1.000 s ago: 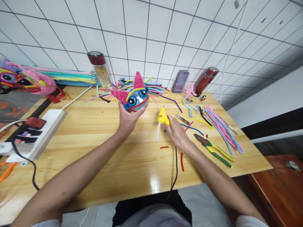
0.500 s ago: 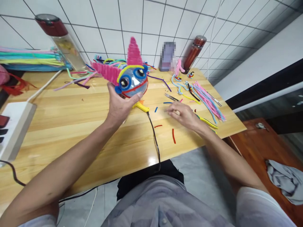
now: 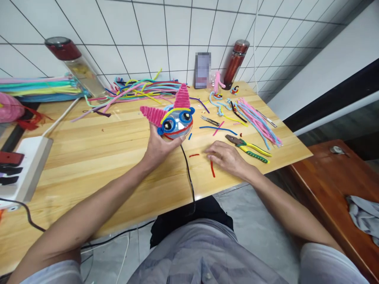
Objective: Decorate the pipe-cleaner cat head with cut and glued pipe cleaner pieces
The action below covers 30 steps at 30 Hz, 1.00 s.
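Note:
My left hand (image 3: 161, 145) is wrapped round a clear ball (image 3: 177, 125) dressed with pipe cleaners: two pink ears (image 3: 181, 96), blue-ringed eyes, a yellow brow and a red mouth line. A black cord (image 3: 188, 173) runs from beneath the ball to the table's front edge; the yellow tool it belongs to is hidden. Low over the table, my right hand (image 3: 223, 157) has loosely bent fingers, apart, with nothing visible in them. Just below its fingertips lies a short red pipe-cleaner piece (image 3: 212, 169), and another red piece (image 3: 194, 155) lies to the left.
Pliers (image 3: 248, 149), thread snips (image 3: 210, 120) and a blue pipe cleaner (image 3: 219, 127) lie near my right hand. Pink and blue pipe cleaners (image 3: 259, 122) are bunched at right. A phone (image 3: 203, 71), a red flask (image 3: 236, 65) and a glass bottle (image 3: 78, 69) stand at the back; a power strip (image 3: 32, 165) is at left.
The ball has come lower and towards the right of the view in my left hand, covering the yellow tool. My right hand has dropped nearer the red piece, uncovering the pliers. The view has shifted.

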Available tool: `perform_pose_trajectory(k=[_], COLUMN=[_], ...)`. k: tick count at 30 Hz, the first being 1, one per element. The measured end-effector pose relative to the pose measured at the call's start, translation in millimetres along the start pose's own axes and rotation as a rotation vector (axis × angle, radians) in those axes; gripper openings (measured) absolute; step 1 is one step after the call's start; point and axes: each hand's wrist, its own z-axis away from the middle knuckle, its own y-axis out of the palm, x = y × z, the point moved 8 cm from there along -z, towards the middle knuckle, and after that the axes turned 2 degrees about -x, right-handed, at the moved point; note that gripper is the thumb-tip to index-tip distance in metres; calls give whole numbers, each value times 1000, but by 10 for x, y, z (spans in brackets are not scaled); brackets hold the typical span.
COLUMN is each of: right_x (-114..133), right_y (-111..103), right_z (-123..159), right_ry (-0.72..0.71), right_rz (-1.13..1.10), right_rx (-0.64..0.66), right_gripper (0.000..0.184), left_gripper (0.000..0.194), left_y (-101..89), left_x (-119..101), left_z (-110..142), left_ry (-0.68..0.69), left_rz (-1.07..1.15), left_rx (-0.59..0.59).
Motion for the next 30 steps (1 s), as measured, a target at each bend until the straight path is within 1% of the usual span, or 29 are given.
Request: perform_pose_trajectory(k=[2, 5, 7, 9, 11, 12, 14, 16, 19, 22, 25, 28, 30], right_x=[84, 125, 113, 106, 129, 157, 234, 337, 528, 699, 772, 710, 569], right_y=[135, 335, 406, 419, 357, 287, 79, -149, -375, -436, -403, -364, -353], right_z=[-136, -290, -331, -318, -265, -231, -159, -102, -109, -213, -325, -376, -364], right_ry=[25, 91, 113, 94, 34, -5, -76, -124, -165, -198, -196, -156, -114], right_rz=[31, 114, 166, 180, 134, 94, 9, -42, -45, -31, -14, -3, 7], right_rx=[52, 130, 150, 147, 105, 57, -88, -238, -377, -435, -442, -414, -401], right_gripper=[18, 16, 16, 19, 19, 19, 19, 17, 14, 15, 17, 18, 17], left_gripper=[92, 89, 86, 83, 81, 80, 78, 74, 69, 73, 77, 81, 83], left_y=[-27, -47, -71, -112, -161, -182, -199, -178, -111, -63, -41, -59, -100], left_x=[3, 9, -11, -48, -77, -80, -70, -69, -112, -134, -108, -77, -48], left_z=[-24, 4, 62, 147, 255, 317, 442, 550, 649, 680, 687, 692, 693], left_ry=[-1, -24, -38, -41, -43, -50, -70, -76, -51, -55, -77, -77, -81], left_rz=[-46, -108, -124, -137, -162, -178, -202, -201, -185, -175, -170, -184, -188], left_rx=[-19, 4, 27, 36, 31, 27, 33, 61, 114, 146, 160, 144, 109])
